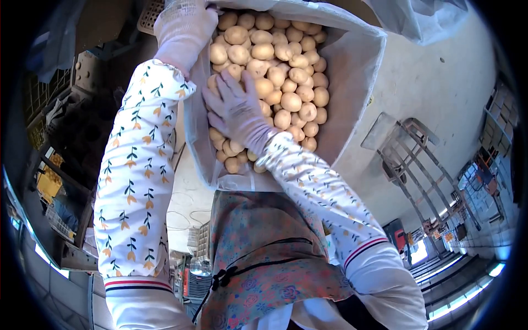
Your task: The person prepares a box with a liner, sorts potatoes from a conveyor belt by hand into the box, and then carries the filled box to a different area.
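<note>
A box with a whitish plastic liner (347,82) stands in front of me, filled with many small, round, tan potatoes (291,102). My left hand (186,27), in a pale glove, is closed on the liner at the box's far left edge; its fingertips are partly hidden. Lying flat on the potatoes at the left side of the box, my gloved right hand (239,110) has its fingers spread and grips nothing. White patterned sleeves cover both forearms, and the right one crosses the near edge of the box.
A metal hand cart (421,170) stands on the concrete floor to the right. Clear plastic sheeting (421,19) hangs at the top right. To the left are dark machinery and a yellow crate (49,184) by more round produce. A plastic basket (148,16) sits beyond my left hand.
</note>
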{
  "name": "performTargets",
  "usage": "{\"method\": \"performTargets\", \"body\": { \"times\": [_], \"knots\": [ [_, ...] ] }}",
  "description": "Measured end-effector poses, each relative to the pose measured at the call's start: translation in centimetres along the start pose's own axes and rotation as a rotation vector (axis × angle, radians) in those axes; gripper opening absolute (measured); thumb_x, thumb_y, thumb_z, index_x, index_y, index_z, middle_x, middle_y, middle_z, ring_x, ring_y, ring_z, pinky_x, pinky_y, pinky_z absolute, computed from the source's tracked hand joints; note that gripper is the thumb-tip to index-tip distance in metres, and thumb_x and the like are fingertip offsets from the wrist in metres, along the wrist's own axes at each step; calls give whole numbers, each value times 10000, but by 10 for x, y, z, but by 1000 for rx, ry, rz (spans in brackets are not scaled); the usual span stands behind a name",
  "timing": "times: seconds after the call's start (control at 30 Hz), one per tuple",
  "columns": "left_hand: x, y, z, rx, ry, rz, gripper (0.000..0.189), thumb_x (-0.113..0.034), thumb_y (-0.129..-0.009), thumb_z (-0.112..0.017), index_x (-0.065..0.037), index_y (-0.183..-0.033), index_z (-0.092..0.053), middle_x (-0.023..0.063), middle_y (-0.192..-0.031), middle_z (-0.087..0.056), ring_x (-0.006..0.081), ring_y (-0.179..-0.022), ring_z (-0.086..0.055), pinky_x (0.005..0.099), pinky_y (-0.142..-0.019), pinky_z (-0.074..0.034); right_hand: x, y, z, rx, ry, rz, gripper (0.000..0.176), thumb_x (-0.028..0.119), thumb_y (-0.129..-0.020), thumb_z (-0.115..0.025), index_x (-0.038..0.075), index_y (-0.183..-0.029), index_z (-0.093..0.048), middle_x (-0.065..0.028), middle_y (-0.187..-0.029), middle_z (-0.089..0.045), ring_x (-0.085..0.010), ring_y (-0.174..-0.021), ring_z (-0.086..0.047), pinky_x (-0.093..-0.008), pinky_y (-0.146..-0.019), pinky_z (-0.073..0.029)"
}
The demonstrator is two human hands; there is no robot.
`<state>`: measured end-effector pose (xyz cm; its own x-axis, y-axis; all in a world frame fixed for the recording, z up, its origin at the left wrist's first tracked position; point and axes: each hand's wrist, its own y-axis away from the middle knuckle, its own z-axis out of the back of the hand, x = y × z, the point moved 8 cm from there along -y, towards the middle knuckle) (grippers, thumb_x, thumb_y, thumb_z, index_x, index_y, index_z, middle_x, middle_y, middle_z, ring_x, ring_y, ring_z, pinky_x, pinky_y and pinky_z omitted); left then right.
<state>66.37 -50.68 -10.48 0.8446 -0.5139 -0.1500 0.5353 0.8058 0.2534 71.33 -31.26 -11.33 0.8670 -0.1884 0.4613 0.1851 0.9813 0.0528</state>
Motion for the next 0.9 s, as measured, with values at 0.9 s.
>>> {"method": "performTargets", "body": {
  "times": [0.9],
  "knots": [
    [7, -9, -14, 266, 46, 79, 382, -375, -890, -593, -267, -1246, -678, 99, -1147, -723, 302, -1093, -668, 434, -944, -519, -68, 72, 41, 163, -180, -295, 372, 248, -855, -710, 88, -1183, -640, -192, -1171, -595, -370, -1060, -575, -462, -846, -485]
  ]
}}
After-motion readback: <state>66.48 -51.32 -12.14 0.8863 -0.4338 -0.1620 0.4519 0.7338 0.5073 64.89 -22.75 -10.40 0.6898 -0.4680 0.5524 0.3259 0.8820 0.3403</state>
